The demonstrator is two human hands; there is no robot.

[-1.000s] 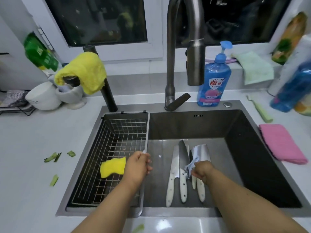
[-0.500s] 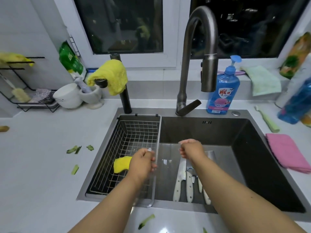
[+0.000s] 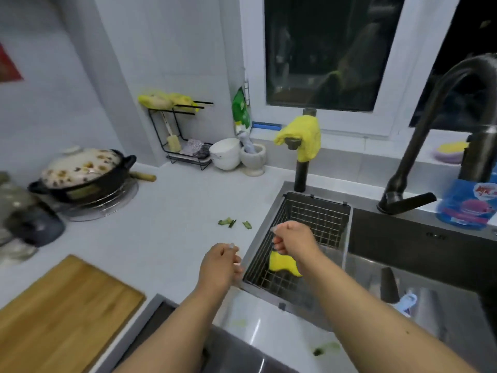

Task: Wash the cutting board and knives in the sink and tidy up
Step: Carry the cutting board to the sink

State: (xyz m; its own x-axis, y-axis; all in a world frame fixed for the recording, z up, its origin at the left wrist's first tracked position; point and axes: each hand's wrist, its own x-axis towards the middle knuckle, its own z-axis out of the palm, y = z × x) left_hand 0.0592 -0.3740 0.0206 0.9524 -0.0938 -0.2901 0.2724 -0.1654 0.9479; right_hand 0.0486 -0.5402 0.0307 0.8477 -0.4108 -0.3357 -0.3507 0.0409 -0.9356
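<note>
A wooden cutting board lies on the white counter at the lower left. In the sink at the right, a dark knife blade and a white knife handle show past my right forearm; the other knives are hidden. My left hand hovers over the sink's left rim, fingers loosely curled, holding nothing. My right hand is a loose fist above the wire basket, also holding nothing. A yellow sponge lies in that basket.
Green vegetable scraps lie on the counter left of the sink. A lidded clay pot stands far left, white bowls and a black rack at the back. The faucet and blue soap bottle are right.
My view has swung left toward the counter and the cutting board. My left hand has let go of the basket rim, and my right hand has risen from the knives and moved left over the basket.
</note>
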